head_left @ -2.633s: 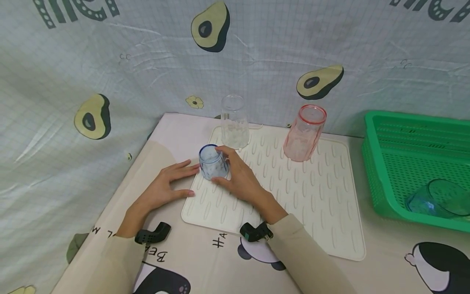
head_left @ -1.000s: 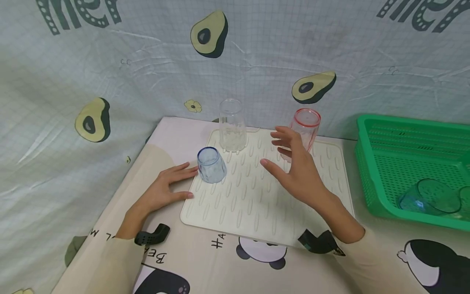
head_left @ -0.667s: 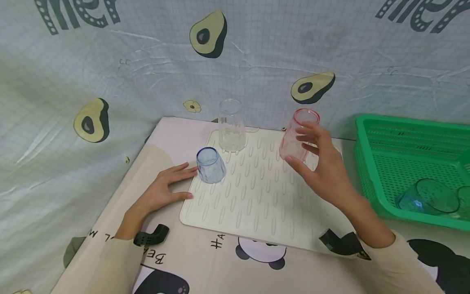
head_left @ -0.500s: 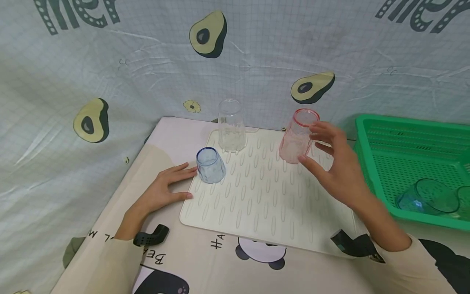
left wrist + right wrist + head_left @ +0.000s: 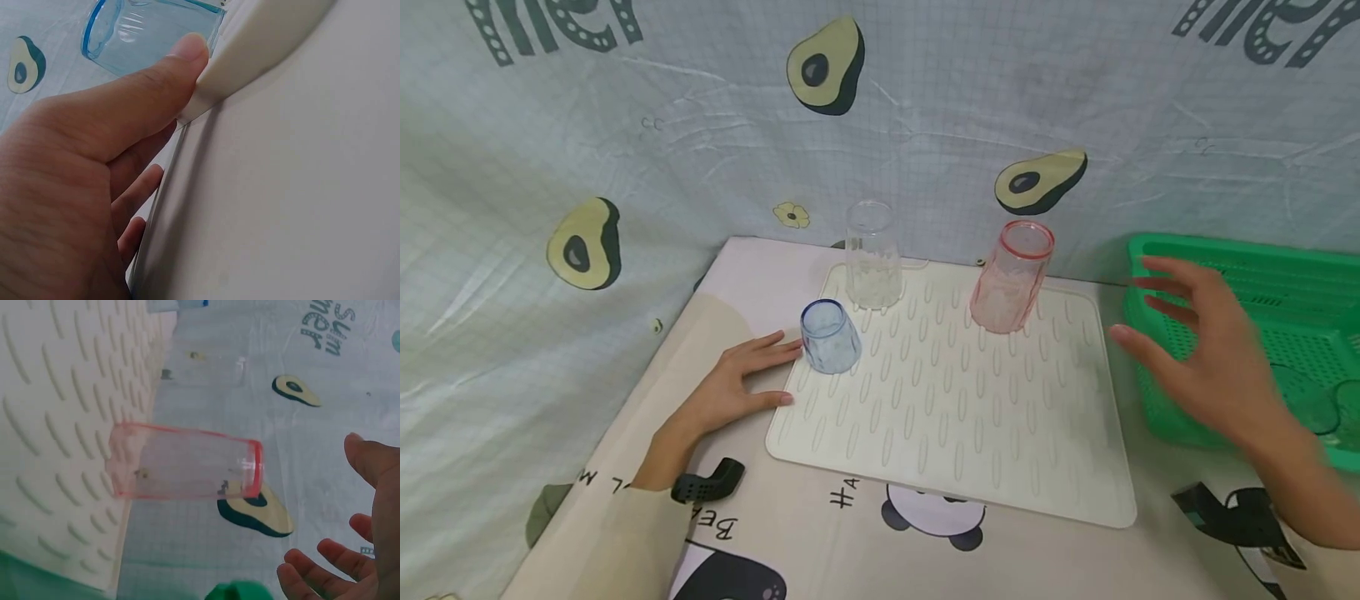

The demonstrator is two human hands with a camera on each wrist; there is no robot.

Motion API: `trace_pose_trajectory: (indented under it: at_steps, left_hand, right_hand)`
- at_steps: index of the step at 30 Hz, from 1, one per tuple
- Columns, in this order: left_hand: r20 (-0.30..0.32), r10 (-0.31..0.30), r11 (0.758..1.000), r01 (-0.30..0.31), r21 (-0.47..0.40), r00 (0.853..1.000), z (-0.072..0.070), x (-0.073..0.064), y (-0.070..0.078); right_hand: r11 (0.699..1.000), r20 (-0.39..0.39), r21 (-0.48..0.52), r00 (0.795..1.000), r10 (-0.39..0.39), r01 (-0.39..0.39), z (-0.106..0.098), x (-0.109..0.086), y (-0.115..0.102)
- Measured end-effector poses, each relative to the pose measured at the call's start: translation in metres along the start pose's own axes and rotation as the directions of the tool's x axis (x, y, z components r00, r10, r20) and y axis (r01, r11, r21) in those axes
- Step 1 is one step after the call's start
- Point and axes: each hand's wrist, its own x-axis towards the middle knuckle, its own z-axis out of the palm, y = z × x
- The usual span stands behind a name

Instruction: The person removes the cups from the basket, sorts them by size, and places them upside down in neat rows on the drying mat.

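Observation:
My left hand (image 5: 737, 375) lies flat at the left edge of the white ridged mat (image 5: 970, 425), fingers spread. Its fingertips are close beside a short blue glass (image 5: 832, 337); contact is unclear. The thumb (image 5: 144, 94) lies at the mat's edge in the left wrist view. At the back of the mat stand a clear tall glass (image 5: 874, 258) and a pink glass (image 5: 1009, 279) with a red band on top. My right hand (image 5: 1217, 358) hovers in front of the green basket (image 5: 1172, 429), fingers apart and holding nothing.
Glasses (image 5: 1300, 392) lie in the basket, partly hidden behind my right hand. A patterned cloth (image 5: 925, 108) hangs behind the table and along its left side. The printed tablecloth (image 5: 1000, 567) shows in front of the mat.
My right hand has let go of the short blue glass, passed the pink glass and moved right to the basket. The left hand and the glasses on the mat stay in place.

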Motion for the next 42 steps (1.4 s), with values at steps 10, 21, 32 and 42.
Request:
trace_pose_trajectory:
  at_steps: [10, 21, 32, 42]
  left_hand:
    - [0.0, -0.008, 1.0, 0.008, -0.002, 1.0, 0.002, 0.001, 0.0]
    - [-0.002, 0.02, 1.0, -0.02, 0.005, 1.0, 0.0, 0.0, -0.002]
    - [-0.001, 0.009, 1.0, -0.009, -0.002, 1.0, 0.0, 0.0, -0.002]
    - [0.002, -0.007, 1.0, 0.007, -0.001, 1.0, 0.0, 0.0, -0.001]
  right_hand:
    - [0.996, 0.046, -0.083, 0.999, 0.024, -0.02, -0.031, -0.024, 0.034]
    - [0.986, 0.067, -0.168, 0.997, 0.024, -0.012, -0.06, -0.049, 0.075]
    - [0.953, 0.077, -0.233, 0.973, 0.216, -0.193, -0.08, -0.086, 0.165]
    - [0.933, 0.143, -0.27, 0.948, 0.284, -0.238, -0.085, -0.098, 0.179]
